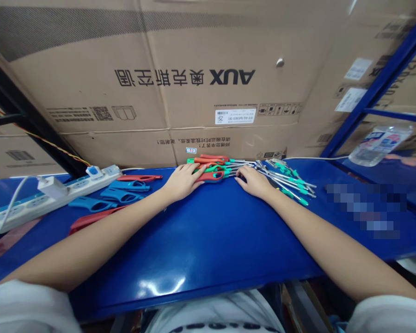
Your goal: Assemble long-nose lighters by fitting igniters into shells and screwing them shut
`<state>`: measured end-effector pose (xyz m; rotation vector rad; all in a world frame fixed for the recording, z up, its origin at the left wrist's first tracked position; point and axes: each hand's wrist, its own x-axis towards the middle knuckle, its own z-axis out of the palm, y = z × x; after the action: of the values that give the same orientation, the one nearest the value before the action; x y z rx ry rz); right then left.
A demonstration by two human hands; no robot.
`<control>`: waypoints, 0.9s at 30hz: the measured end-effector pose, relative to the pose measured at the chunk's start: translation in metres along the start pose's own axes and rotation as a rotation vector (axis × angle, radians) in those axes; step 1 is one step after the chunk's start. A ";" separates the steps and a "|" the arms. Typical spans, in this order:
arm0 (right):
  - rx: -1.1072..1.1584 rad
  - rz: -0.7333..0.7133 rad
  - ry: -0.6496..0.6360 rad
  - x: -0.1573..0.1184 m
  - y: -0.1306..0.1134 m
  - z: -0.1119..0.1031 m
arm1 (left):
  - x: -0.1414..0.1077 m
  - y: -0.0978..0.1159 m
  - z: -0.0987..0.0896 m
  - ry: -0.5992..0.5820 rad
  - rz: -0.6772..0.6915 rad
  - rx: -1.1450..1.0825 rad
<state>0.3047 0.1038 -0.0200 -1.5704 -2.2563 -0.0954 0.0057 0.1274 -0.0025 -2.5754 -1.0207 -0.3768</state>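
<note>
Left hand point(183, 181) on handles point(213, 176); rods point(284, 181) nearby

Lighters point(211, 176): red, orange and green handles, piled lying flat, partly under your left hand point(183, 181), metal shafts pointing toward your right hand point(253, 181).
Rods point(291, 181): silver, green-ended, loosely heaped on the counter point(211, 240) beside your right hand.

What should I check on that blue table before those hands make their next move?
1. Left hand on the coloured handles: ok, its fingers lie over them.
2. Right hand gripping a metal rod: cannot tell, its fingertips are hard to make out among the rods.
3. Loose rods with green ends lined up neatly: not ok, they lie fanned out at different angles.
4. Blue handles apart from both hands: ok, they lie near the left forearm.
5. White power strip clear of both hands: ok.
</note>
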 end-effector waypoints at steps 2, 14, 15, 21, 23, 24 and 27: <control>0.002 -0.002 -0.002 0.000 0.001 0.000 | 0.002 -0.001 0.003 -0.003 -0.001 0.023; 0.025 -0.019 -0.012 -0.001 0.004 0.002 | 0.004 -0.002 -0.001 0.004 0.032 0.016; 0.027 -0.019 -0.009 -0.001 0.004 0.003 | 0.004 -0.002 -0.001 0.005 0.040 0.003; 0.043 -0.017 0.008 -0.002 0.004 0.002 | 0.003 -0.002 -0.003 0.016 0.038 -0.037; 0.045 -0.022 0.004 -0.002 0.003 0.002 | 0.002 -0.002 -0.003 0.016 0.053 -0.037; 0.045 -0.024 0.002 -0.002 0.003 0.002 | 0.001 -0.001 -0.003 0.016 0.068 -0.035; 0.041 -0.019 0.000 -0.002 0.003 0.002 | -0.002 -0.002 -0.002 0.019 0.122 -0.026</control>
<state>0.3078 0.1032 -0.0228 -1.5279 -2.2591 -0.0543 0.0028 0.1270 -0.0008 -2.6359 -0.8527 -0.3849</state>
